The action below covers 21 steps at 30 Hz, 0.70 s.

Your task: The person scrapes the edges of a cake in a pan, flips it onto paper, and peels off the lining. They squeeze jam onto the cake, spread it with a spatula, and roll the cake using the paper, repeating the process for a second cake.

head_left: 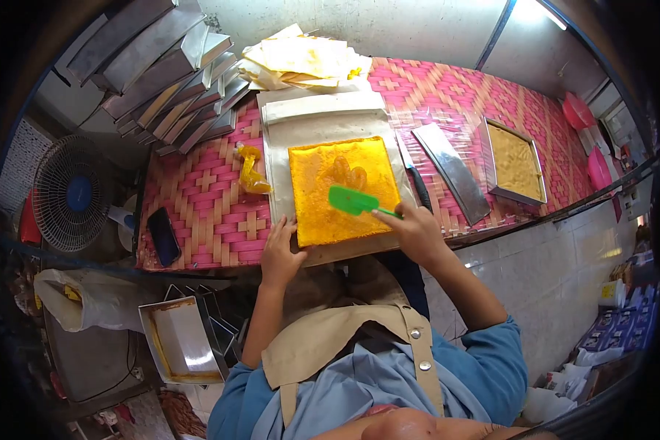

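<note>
A square yellow sheet of sponge cake (317, 224) lies flat on a stack of pale paper (323, 106). Glossy orange-brown spread (345, 174) sits in a small mound near the cake's upper middle. My right hand (416, 233) grips the handle of a green spatula (353, 199), whose blade is over the cake just below the mound. At the cake's lower left corner, my left hand (280, 253) rests with fingers stretched out on the paper's edge. Left of the paper is a plastic bag with yellow filling (252, 174). A dark-handled knife (419, 185) lies along the cake's right side.
Further right on the pink woven-pattern table (447, 88) are a flat metal piece (452, 174) and a cake-filled pan (515, 161). Metal pans (176, 73) are stacked at the back left, beside piled papers (301, 59). A phone (163, 237) lies near the left edge; a fan (73, 192) stands beyond.
</note>
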### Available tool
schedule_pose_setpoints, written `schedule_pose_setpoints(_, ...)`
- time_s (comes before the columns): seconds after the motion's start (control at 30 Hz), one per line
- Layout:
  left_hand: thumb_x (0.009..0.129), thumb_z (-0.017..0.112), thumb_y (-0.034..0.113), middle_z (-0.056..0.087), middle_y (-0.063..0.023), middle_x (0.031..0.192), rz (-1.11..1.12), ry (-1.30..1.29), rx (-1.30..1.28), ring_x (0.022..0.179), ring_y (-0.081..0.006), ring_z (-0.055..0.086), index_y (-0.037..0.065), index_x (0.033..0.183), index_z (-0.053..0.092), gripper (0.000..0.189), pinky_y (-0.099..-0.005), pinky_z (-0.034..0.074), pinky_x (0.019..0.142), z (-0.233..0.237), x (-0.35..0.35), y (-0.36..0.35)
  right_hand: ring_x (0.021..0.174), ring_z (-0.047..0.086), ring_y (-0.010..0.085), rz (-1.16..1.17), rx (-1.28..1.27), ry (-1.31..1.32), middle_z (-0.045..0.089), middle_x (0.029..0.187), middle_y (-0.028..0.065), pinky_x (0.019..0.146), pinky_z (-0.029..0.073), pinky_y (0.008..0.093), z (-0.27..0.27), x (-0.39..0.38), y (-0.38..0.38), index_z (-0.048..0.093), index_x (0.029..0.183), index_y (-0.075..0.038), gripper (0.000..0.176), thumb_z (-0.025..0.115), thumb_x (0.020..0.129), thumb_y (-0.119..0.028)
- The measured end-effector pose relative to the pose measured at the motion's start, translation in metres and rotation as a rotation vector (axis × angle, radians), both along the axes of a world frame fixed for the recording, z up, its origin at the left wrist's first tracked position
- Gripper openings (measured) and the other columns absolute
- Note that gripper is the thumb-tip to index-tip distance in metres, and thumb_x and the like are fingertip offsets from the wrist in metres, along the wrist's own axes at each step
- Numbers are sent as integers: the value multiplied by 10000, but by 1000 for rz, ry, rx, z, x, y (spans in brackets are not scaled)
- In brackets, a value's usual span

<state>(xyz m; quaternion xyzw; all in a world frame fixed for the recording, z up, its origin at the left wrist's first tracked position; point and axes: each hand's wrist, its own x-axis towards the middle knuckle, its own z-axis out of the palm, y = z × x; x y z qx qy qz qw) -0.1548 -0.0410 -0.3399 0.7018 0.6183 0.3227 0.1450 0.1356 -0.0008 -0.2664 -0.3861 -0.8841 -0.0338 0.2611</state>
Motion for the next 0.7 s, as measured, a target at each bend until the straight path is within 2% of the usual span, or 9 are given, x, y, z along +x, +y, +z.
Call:
schedule_pose_setpoints(0.07,694,736,258,547,-97,1255,-2,8,-8,1258,-307,412,74,1056,531,455,-427,306,1063,1,-1,-1,616,522,218,-30,-15,-54,480,728,55,579,430,350,-9,2,9,668,1063,-180,342,551,767,-57)
schedule_pose_setpoints(0.17,703,732,276,550,-103,1251,0,5,5,1258,-309,412,71,1029,536,432,-430,304,1063,2,0,0,617,533,219,-305,104,-192,498,755,66,563,440,354,-16,28,44,668,1020,-169,267,521,812,-86)
schedule_pose_setpoints(0.27,697,737,265,548,-102,1255,0,-3,15,1255,-309,417,65,1008,537,420,-432,307,1061,3,1,0,595,538,224,-366,199,-192,507,758,69,530,440,339,-4,38,57,667,1020,-167,257,541,803,-113)
schedule_pose_setpoints(0.33,693,739,250,547,-102,1259,-3,3,2,1253,-311,419,60,999,535,414,-433,311,1057,1,0,0,591,541,233,-373,214,-172,513,769,77,526,443,330,0,30,50,666,1034,-174,273,545,796,-118)
schedule_pose_setpoints(0.4,692,739,242,545,-103,1261,-2,0,13,1254,-312,418,59,995,534,410,-432,311,1057,1,0,-1,595,539,234,-258,7,-77,512,777,81,544,444,331,3,15,33,663,1058,-186,310,527,797,-89)
schedule_pose_setpoints(0.47,690,739,235,544,-104,1263,-8,3,15,1254,-313,417,58,992,533,406,-432,311,1056,2,0,0,622,544,218,-165,-26,-108,518,781,74,562,441,322,2,10,30,661,1076,-201,340,512,800,-68)
schedule_pose_setpoints(0.6,693,738,244,544,-102,1263,-6,-12,1,1254,-312,418,59,986,535,401,-430,309,1058,2,0,-1,640,551,194,-196,98,-192,533,798,64,590,431,316,-20,22,67,660,1066,-179,318,523,796,-83)
schedule_pose_setpoints(0.67,695,737,248,545,-102,1261,0,-9,7,1252,-311,420,58,984,536,399,-429,309,1058,1,0,0,645,555,195,-285,260,-258,541,805,69,607,432,319,-15,27,86,656,1059,-160,303,536,788,-100)
schedule_pose_setpoints(0.7,697,735,251,546,-101,1259,-7,3,8,1252,-311,421,58,984,538,399,-430,308,1059,-1,-1,0,663,569,199,-316,225,-260,546,805,77,608,437,326,-15,29,89,655,1050,-156,301,539,778,-97)
